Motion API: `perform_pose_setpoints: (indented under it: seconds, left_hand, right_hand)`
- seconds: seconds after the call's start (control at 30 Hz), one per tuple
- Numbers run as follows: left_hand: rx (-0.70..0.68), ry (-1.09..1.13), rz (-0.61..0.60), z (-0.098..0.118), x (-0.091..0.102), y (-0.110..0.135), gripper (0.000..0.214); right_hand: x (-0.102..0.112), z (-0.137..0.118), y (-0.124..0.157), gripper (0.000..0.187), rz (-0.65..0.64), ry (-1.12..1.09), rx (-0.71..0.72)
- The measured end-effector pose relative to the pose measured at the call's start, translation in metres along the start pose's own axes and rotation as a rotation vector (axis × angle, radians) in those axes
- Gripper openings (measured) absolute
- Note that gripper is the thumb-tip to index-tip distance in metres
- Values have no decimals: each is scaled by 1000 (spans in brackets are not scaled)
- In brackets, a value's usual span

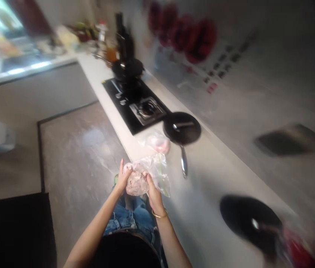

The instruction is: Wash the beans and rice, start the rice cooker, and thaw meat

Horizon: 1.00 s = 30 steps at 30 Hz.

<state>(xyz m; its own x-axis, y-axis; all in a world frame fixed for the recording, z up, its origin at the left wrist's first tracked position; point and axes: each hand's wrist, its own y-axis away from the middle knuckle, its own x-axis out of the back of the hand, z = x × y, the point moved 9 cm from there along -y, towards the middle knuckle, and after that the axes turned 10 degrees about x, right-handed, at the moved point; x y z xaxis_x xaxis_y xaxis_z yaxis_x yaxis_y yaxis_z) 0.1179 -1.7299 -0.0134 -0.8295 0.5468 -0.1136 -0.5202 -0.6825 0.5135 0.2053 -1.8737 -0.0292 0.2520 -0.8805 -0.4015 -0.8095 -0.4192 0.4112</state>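
Observation:
Between my two hands is a clear plastic bag of pinkish meat, held in front of my body at the counter's edge. My left hand grips its left side, thumb pressed on top. On the right side my right hand has its thumb over the bag and its fingers underneath, mostly hidden. The bag's loose zip end spreads over the counter to the right. Just beyond it lies another clear bag with something pink inside. Blur hides what exactly the meat is.
A black lid and a metal-handled utensil lie beside the gas hob. A dark pot stands on the far burner. Another dark round lid or pan is nearer on the right. The white counter runs along the wall.

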Motion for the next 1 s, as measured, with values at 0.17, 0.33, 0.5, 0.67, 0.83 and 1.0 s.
perform_pose_setpoints:
  seconds: [0.17,0.33,0.5,0.67,0.83,1.0]
  left_hand:
    - [42,285,206,42,113,-53,115]
    - [-6,440,280,105,249,-109,113]
    - [-29,440,263,176,361,-176,123]
    - [-78,423,290,234,429,-271,107]
    - [-71,435,284,298,476,-388,101]
    - [-79,421,370,396,560,-479,99]
  right_hand:
    - [-148,39,-38,46,-199,25,-117]
    - [-315,96,-65,46,-404,73,-211]
    - [-453,134,-104,52,-420,102,-205]
    - [-534,149,-178,48,-298,95,-163]
    - [-621,164,-281,40,-225,137,-145]
    - [-782,178,-360,38,-299,148,-175]
